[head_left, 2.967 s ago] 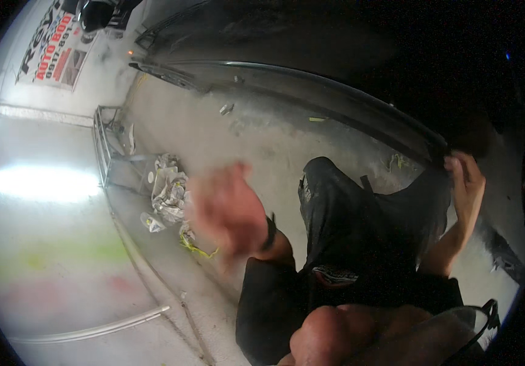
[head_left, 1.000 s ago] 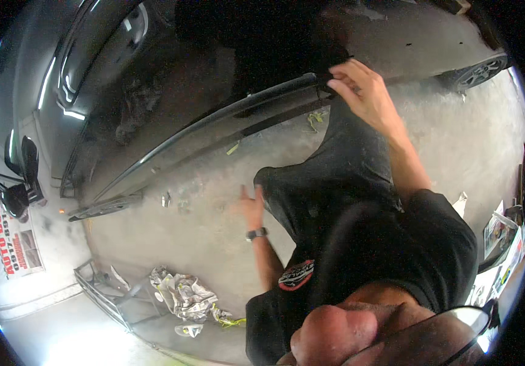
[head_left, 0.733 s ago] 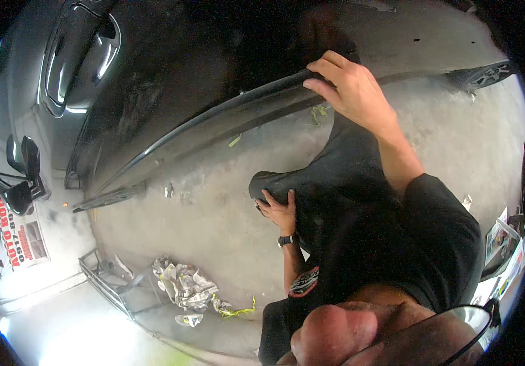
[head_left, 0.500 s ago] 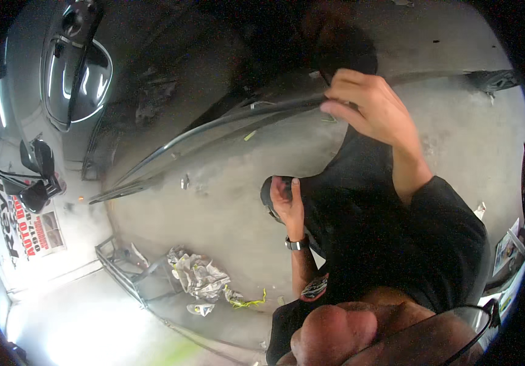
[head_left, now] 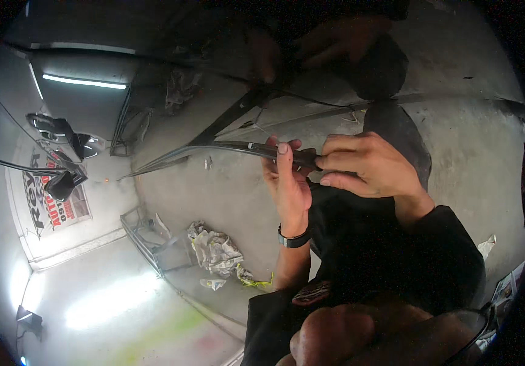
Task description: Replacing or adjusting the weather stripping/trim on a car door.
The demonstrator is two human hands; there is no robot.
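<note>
A long, thin black trim strip (head_left: 220, 145) stretches from my hands toward the far left, bending slightly. My left hand (head_left: 290, 192), with a dark wristband on its wrist, is closed on the strip near its end, thumb in front and fingers partly hidden behind. Just to the right, my right hand (head_left: 369, 165) pinches the strip's dark end between thumb and fingers. Above both hands is a glossy black car body panel (head_left: 214, 36), which reflects hands and the room.
Crumpled paper (head_left: 217, 250) lies on the floor at lower left, beside a metal frame (head_left: 146, 244). Dark glossy parts (head_left: 61, 131) stand out at the far left, before a wall with a printed banner (head_left: 79, 204). A scrap of paper (head_left: 487, 245) is at right.
My left hand has risen from below and taken hold of the strip beside my right hand. My right hand and the strip's end sit lower in view. The view has also shifted.
</note>
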